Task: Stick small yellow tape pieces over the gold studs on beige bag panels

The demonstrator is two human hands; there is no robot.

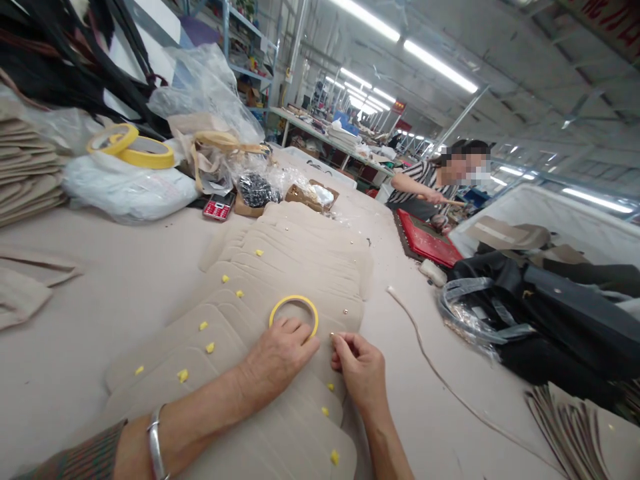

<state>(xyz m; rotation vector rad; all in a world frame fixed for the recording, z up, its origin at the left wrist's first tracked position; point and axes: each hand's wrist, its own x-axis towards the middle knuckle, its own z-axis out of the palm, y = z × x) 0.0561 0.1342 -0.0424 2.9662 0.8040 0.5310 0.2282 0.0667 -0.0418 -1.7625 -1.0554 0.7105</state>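
My left hand lies on a fanned row of beige leather pieces, its curled fingers at the near edge of a yellow tape roll. A silver bracelet circles that wrist. My right hand sits just to the right, fingertips pinched on a tiny metal stud at a piece's edge. Small yellow tape squares dot the pieces.
Yellow tape rolls rest on a white bag at the back left, beside stacked beige pieces and plastic bags. A calculator and boxes lie beyond. At the right are a cord, black bags, and a person over a red mat.
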